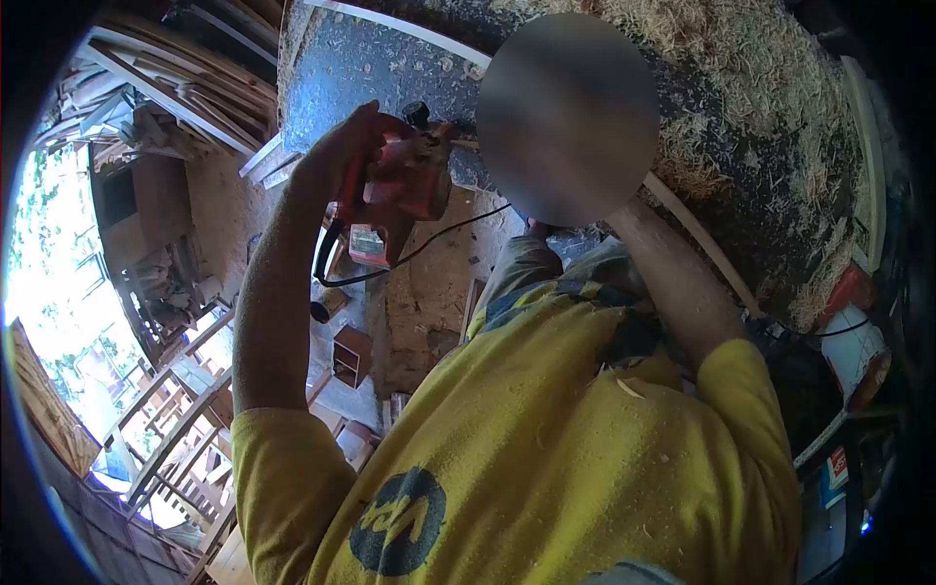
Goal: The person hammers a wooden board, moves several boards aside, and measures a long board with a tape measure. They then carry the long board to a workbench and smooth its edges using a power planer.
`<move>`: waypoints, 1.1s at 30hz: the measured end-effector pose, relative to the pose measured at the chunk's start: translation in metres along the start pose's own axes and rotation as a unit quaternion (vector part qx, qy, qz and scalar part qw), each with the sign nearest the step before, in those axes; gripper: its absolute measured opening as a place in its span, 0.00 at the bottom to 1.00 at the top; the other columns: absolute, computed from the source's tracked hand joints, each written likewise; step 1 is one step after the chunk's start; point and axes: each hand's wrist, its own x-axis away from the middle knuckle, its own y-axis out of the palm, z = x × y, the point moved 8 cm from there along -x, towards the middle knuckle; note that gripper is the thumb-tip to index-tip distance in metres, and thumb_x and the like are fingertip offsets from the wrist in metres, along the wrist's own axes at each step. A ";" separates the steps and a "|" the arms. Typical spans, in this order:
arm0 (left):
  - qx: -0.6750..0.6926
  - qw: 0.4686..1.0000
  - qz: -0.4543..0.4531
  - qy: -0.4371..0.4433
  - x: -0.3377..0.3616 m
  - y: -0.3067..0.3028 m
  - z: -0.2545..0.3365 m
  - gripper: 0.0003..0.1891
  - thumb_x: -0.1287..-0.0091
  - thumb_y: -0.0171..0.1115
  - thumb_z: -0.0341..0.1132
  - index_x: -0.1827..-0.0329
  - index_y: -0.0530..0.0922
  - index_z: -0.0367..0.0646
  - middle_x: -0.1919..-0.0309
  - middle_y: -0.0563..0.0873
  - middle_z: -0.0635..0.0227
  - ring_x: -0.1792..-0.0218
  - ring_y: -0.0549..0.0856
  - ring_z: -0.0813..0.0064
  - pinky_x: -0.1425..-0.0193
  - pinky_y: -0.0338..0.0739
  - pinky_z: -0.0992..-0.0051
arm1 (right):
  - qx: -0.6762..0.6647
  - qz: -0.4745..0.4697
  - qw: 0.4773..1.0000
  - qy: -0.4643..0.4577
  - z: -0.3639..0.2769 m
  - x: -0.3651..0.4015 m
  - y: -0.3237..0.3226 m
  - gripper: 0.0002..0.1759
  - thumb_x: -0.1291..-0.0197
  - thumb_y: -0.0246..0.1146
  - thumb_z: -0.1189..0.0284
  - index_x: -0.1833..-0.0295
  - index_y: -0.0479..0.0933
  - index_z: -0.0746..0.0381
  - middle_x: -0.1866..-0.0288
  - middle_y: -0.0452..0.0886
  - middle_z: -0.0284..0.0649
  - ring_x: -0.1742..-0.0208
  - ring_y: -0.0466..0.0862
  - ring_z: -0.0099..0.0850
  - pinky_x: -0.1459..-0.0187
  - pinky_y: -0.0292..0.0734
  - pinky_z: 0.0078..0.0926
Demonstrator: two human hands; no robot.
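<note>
My left hand [363, 135] grips a red power tool [408, 180] with a black knob and a dark cord, at the left edge of the dark workbench [341, 73]. A round blur hides my right hand; only its wrist and forearm show coming out of the blur. One pale wooden strip [405, 27] lies on the bench and runs up to the blur's upper left. From the blur's lower right side another narrow strip [704, 239] slants down beside my right forearm.
Wood shavings [751, 88] cover much of the bench. A curved pale board [866, 161] stands at the right, above a red and white object [853, 336]. Stacked boards [185, 88] lie at upper left. Wooden frames [185, 429] are at lower left, and the cord [444, 234] hangs near my legs.
</note>
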 end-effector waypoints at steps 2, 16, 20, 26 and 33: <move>-0.010 1.000 -0.003 -0.002 -0.007 -0.011 -0.005 0.29 0.25 0.41 0.59 0.48 0.82 0.45 0.68 0.81 0.67 0.67 0.74 0.77 0.58 0.74 0.71 | 0.028 -0.024 0.999 -0.011 -0.014 -0.017 0.010 0.10 0.38 0.61 0.67 0.56 0.81 0.60 0.60 0.84 0.48 0.58 0.85 0.47 0.58 0.78 0.43; 0.037 0.999 -0.009 0.018 0.011 -0.007 0.001 0.27 0.27 0.44 0.59 0.47 0.80 0.45 0.65 0.83 0.66 0.65 0.78 0.76 0.55 0.75 0.72 | -0.055 -0.147 0.985 -0.067 -0.005 -0.076 0.047 0.12 0.43 0.63 0.66 0.57 0.83 0.60 0.65 0.85 0.49 0.61 0.86 0.40 0.58 0.78 0.37; 0.034 0.999 -0.007 -0.012 0.016 -0.008 0.002 0.26 0.26 0.43 0.58 0.48 0.81 0.46 0.66 0.81 0.69 0.66 0.77 0.77 0.56 0.75 0.73 | -0.040 -0.126 0.991 -0.034 -0.006 -0.069 0.040 0.12 0.44 0.64 0.67 0.58 0.83 0.62 0.63 0.85 0.52 0.59 0.86 0.44 0.55 0.79 0.39; -0.020 0.999 0.013 -0.046 0.017 -0.012 0.007 0.26 0.26 0.41 0.56 0.46 0.82 0.48 0.74 0.79 0.76 0.71 0.75 0.83 0.67 0.73 0.76 | 0.084 -0.048 0.991 -0.097 -0.042 -0.113 0.103 0.12 0.40 0.62 0.63 0.57 0.84 0.57 0.64 0.85 0.45 0.59 0.86 0.36 0.56 0.79 0.34; -0.012 0.999 0.025 -0.019 0.019 -0.014 0.008 0.29 0.26 0.40 0.59 0.45 0.82 0.48 0.71 0.76 0.77 0.74 0.70 0.85 0.67 0.70 0.81 | -0.067 -0.154 0.986 -0.018 -0.007 -0.090 0.051 0.10 0.45 0.64 0.67 0.61 0.84 0.60 0.62 0.86 0.50 0.63 0.87 0.35 0.58 0.80 0.34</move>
